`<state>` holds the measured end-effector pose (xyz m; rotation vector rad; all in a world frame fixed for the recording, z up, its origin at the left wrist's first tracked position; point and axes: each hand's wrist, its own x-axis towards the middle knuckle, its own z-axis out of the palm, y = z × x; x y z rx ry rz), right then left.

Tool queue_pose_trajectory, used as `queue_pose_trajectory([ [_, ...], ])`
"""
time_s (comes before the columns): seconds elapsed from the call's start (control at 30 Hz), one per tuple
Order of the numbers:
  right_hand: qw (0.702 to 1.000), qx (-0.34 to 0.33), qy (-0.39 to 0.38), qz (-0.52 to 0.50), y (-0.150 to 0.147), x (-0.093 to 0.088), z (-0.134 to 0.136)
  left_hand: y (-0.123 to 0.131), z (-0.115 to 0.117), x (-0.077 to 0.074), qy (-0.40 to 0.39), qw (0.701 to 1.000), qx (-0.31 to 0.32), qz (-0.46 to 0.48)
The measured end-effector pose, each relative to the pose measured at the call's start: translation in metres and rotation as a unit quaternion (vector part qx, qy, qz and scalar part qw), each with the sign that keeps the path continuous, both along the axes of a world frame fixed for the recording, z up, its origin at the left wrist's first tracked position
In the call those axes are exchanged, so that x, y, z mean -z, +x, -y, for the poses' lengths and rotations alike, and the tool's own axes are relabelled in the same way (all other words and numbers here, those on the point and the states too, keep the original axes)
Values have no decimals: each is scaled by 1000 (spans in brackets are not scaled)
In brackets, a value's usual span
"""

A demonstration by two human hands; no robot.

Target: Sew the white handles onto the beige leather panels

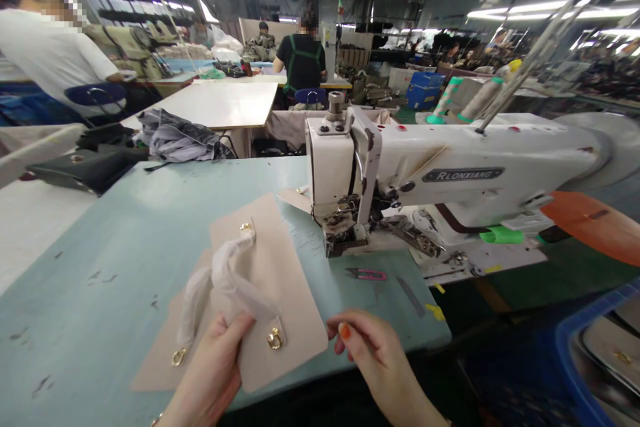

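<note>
My left hand (223,351) is closed on the lower edge of a beige bag panel (297,293), thumb on top. Across this panel arches a handle in white wrapping (231,277), joined by gold metal fittings (275,339). Underneath lies a second beige panel (160,360) with a similar wrapped handle (190,307) and a gold clasp (179,355). My right hand (373,350) is beside the panel's lower right corner, fingers loosely bent and nothing seen in them; whether the fingertips touch the edge I cannot tell. Pink-handled thread snips (367,274) lie beyond it.
A white sewing machine (450,160) stands at the right of the pale green table (90,267). Behind its head is another beige piece (295,199). Grey cloth (175,137) and a black bag (90,163) lie at the back left. A blue basket (560,360) is at lower right. Other people work farther back.
</note>
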<state>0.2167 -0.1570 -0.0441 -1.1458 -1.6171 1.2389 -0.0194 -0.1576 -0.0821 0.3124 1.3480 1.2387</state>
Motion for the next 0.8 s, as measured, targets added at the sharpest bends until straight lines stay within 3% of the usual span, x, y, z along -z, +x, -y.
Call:
queue_pose_trajectory([
  [0.13, 999, -30, -19, 7, -5, 4, 1, 6, -11, -3, -7, 999, -18, 44],
  [0.37, 995, -2, -96, 34, -18, 19, -23, 15, -31, -12, -8, 999, 10, -32],
  [0.5, 991, 17, -131, -10, -25, 32, -46, 13, -57, -16, -4, 998, 55, -15],
  [0.7, 989, 65, -127, -47, -32, 40, -80, 10, -106, -10, 26, 995, 95, 6],
  [0.8, 984, 85, -136, -73, -33, 42, -92, 15, -125, -16, 35, 993, 109, -4],
])
